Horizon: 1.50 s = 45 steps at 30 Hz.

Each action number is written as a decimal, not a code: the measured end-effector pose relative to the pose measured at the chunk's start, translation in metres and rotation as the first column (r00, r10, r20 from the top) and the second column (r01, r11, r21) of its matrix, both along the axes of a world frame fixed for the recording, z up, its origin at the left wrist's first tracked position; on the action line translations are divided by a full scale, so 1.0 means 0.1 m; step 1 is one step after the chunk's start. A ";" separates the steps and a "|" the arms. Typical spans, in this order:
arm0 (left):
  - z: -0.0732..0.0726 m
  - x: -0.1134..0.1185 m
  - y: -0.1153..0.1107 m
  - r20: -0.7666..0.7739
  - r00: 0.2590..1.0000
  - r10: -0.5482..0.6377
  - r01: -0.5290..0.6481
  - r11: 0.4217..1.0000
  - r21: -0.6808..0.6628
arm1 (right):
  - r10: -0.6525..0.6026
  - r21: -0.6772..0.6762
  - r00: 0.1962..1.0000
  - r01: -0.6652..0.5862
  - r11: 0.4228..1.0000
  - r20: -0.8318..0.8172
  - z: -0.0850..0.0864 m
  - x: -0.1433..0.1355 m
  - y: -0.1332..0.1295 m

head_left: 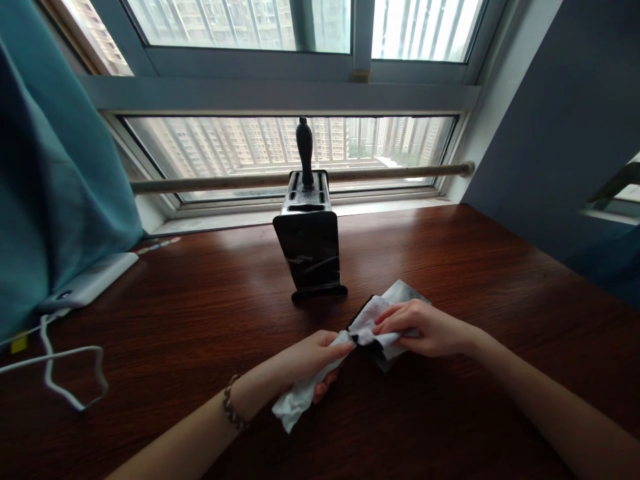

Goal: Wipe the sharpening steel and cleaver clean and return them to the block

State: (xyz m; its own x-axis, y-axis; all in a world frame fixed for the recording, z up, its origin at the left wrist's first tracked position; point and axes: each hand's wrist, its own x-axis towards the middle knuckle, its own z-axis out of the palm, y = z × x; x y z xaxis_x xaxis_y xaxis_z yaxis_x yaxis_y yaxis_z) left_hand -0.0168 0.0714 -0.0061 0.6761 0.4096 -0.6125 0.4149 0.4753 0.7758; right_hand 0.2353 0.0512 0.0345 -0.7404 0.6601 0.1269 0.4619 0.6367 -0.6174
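Above the table, a cleaver lies between my hands, its broad grey blade (400,292) pointing to the upper right. My left hand (313,363) is closed round the handle end, which is wrapped in a white tissue (295,403); the handle itself is hidden. Pinched in my right hand (413,327) is a white cloth (367,317), folded over the blade and covering much of it. A dark strip shows along the blade's upper left edge. Beyond my hands stands a black knife block (310,253), with one black-handled tool (305,150) upright in its slotted metal top.
The reddish-brown wooden table (200,293) reaches to the window sill. At left lie a white power strip (93,280) and a looped white cable (75,350), beside a blue curtain (65,153). A horizontal rail (390,175) crosses before the window behind the block.
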 end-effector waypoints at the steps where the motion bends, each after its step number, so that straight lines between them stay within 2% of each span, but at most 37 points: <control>1: 0.00 0.00 0.00 0.003 1.000 -0.004 0.004 1.000 -0.004 | 0.048 -0.047 0.998 -0.050 0.998 -0.035 0.00 -0.02 0.00; 5: -0.02 -0.01 0.01 0.010 1.000 -0.015 0.015 1.000 -0.013 | 0.161 -0.126 0.980 -0.175 0.977 -0.113 -0.03 -0.06 0.02; 9: -0.02 -0.02 0.02 0.006 1.000 -0.015 0.015 1.000 -0.018 | 0.114 -0.149 0.988 -0.128 0.980 -0.101 -0.08 -0.07 0.03; 12: -0.02 -0.01 0.01 -0.001 1.000 -0.015 0.015 1.000 -0.017 | 0.007 -0.216 0.997 -0.023 0.976 -0.074 -0.12 0.03 0.10; 14: -0.01 -0.01 0.01 0.007 1.000 -0.009 0.009 1.000 -0.024 | -0.116 -0.271 0.993 0.110 0.956 -0.006 -0.15 0.18 0.17; 18: 0.01 0.00 0.01 -0.001 1.000 -0.006 0.006 0.999 -0.042 | -0.379 -0.335 0.901 0.431 0.838 0.211 -0.22 0.51 0.33; 20: 0.03 0.01 0.01 -0.012 1.000 -0.006 0.006 0.999 -0.045 | -0.460 -0.312 0.843 0.533 0.786 0.279 -0.25 0.62 0.38; 25: 0.04 0.01 0.00 -0.016 1.000 0.003 -0.004 1.000 -0.029 | -0.503 -0.208 0.792 0.588 0.782 0.346 -0.27 0.66 0.40; 30: 0.02 0.00 0.00 0.017 1.000 -0.003 0.003 1.000 -0.019 | -0.526 -0.097 0.724 0.624 0.776 0.446 -0.21 0.68 0.39; 32: 0.01 0.00 0.00 0.021 1.000 -0.003 0.004 1.000 -0.022 | -0.557 -0.015 0.666 0.648 0.762 0.496 -0.18 0.73 0.40; 34: 0.01 0.00 0.01 0.021 1.000 -0.005 0.006 1.000 -0.020 | -0.611 0.098 0.567 0.683 0.724 0.552 -0.18 0.82 0.42; 36: 0.01 0.00 0.01 0.020 1.000 -0.007 0.007 1.000 -0.019 | -0.693 0.244 0.422 0.724 0.646 0.584 -0.18 0.92 0.45; 38: 0.02 0.00 0.01 0.013 1.000 -0.008 0.008 1.000 -0.015 | -0.778 0.380 0.281 0.748 0.544 0.561 -0.18 1.02 0.47; 40: 0.04 0.00 0.01 -0.013 1.000 -0.004 0.004 1.000 -0.017 | -0.849 0.459 0.217 0.762 0.456 0.482 -0.16 1.08 0.48; 41: 0.04 0.00 0.01 -0.022 1.000 -0.001 0.001 1.000 -0.020 | -0.871 0.460 0.242 0.771 0.440 0.428 -0.14 1.09 0.48; 42: 0.05 0.00 0.01 -0.023 1.000 0.000 -0.001 1.000 -0.023 | -0.874 0.425 0.309 0.781 0.458 0.374 -0.13 1.07 0.48; 43: 0.05 0.00 0.01 -0.019 1.000 0.001 -0.001 1.000 -0.027 | -0.856 0.357 0.407 0.785 0.506 0.319 -0.11 1.03 0.47; 45: 0.05 0.00 0.00 -0.003 1.000 -0.006 0.006 1.000 -0.028 | -0.734 0.142 0.651 0.721 0.678 0.195 -0.09 0.88 0.43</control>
State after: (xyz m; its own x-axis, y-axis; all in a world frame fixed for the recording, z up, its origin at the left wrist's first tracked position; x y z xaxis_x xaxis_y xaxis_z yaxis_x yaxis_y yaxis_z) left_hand -0.0168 0.0719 -0.0013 0.6763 0.3881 -0.6261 0.4206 0.4944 0.7607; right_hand 0.3237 0.0939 0.0251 -0.0357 0.9967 0.0724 0.9061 0.0628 -0.4183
